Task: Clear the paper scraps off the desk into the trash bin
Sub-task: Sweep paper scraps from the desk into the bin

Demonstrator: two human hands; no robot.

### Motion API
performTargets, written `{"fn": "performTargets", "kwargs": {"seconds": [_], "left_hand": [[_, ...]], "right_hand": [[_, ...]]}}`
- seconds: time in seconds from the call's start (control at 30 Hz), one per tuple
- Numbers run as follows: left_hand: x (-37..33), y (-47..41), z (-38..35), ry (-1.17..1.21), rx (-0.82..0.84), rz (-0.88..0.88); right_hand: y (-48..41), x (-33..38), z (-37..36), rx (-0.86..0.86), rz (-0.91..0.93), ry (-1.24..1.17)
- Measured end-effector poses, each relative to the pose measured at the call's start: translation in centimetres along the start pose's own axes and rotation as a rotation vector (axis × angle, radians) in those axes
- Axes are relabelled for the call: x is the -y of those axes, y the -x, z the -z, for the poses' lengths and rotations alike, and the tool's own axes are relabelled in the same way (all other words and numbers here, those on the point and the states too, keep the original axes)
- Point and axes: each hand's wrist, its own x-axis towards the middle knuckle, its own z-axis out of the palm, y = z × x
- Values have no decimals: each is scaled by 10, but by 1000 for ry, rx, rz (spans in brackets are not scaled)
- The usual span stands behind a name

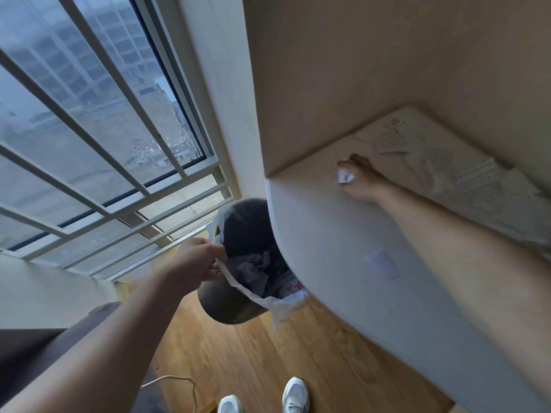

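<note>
While the left hand [199, 260] grips the rim of the trash bin [238, 281] below the table [334, 248] edge, the right hand [362, 178] cups a crumpled paper scrap [345, 175] near the corner; best swept straight over the edge; bin kept directly beneath; flat papers [447, 165] remain behind.

Soft daylight from the window [89, 120], mild motion blur, strong wide-angle bending at edges

Single head-worn wide-angle view, steeply downward over the desk [328, 234] edge, floor [244, 353] far below.
</note>
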Motion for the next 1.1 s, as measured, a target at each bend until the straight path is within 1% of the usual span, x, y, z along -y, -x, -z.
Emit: {"fn": "performTargets", "kwargs": {"seconds": [0.07,0.2,0.27,0.33,0.37,0.4,0.43,0.47,0.5,0.6,0.67,0.73,0.8,0.87,0.93,1.1], "left_hand": [[0,1,1,12,6,-3],[2,5,4,-10,-12,-3],[4,8,7,-4,-12,-1],[5,11,10,3,3,-2],[6,12,12,3,13,-1],[7,14,13,0,22,-1],[8,15,14,-3,26,-1],[9,16,15,-13,29,-3],[9,17,15,-27,34,-5],[10,23,12,-51,56,-4],[13,24,7,-54,46,-2],[17,25,3,-68,51,-7],[22,26,-3,-81,65,-16],[27,26,-9,-86,70,-18],[31,25,-14,-85,88,-12],[38,23,-21,-68,108,10]], "right_hand": [[10,21,-17,42,95,23],[47,77,-63,185,262,114],[73,102,-82,317,366,136],[100,122,-95,470,458,108],[113,128,-99,505,499,105],[124,129,-100,495,517,104],[133,128,-96,444,506,103],[138,122,-87,362,454,107],[141,111,-75,266,361,125],[141,50,-26,-47,-30,243],[146,-2,5,-180,-307,289],[156,-50,29,-186,-536,242],[167,-90,39,-97,-663,170],[174,-111,35,11,-653,232],[180,-113,16,45,-584,296],[183,-54,-38,-8,-312,355]]}}
